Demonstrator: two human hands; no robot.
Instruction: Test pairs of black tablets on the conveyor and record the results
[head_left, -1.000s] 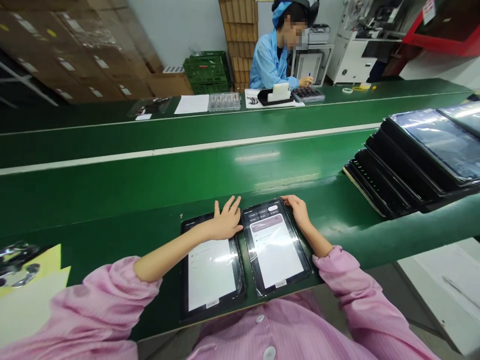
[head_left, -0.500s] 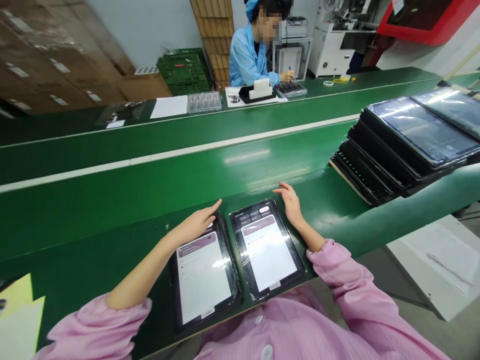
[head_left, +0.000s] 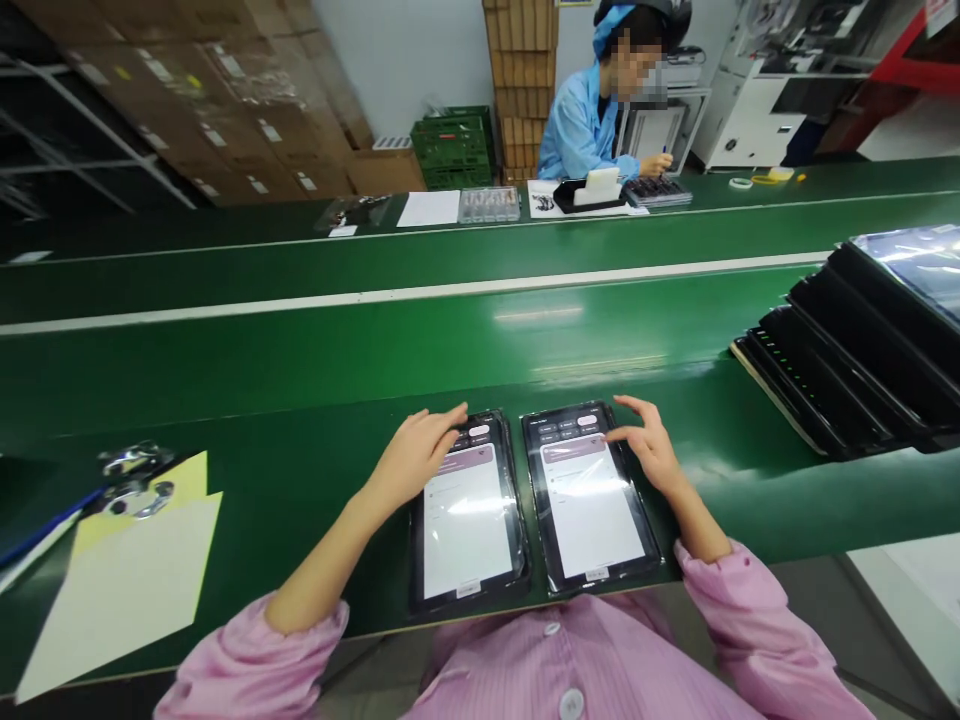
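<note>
Black-framed tablets in glossy clear film lie side by side on the green conveyor bench (head_left: 247, 470): a left tablet (head_left: 469, 520) and a right tablet (head_left: 589, 500). Each long axis runs away from the person, tilted slightly, with the lit white screens under a mauve banner. The left hand (head_left: 412, 460) is loosely curled, its fingers at the left tablet's far edge, pinching nothing. The right hand (head_left: 651, 445) is spread, its index fingertip (head_left: 609, 435) over the right tablet's screen; contact cannot be told. Light fingertip work seems best here, leaving both tablets square. Well right of the right tablet sits a stack of black tablets (head_left: 840, 350); further left lie pale yellow paper sheets (head_left: 127, 585).
</note>
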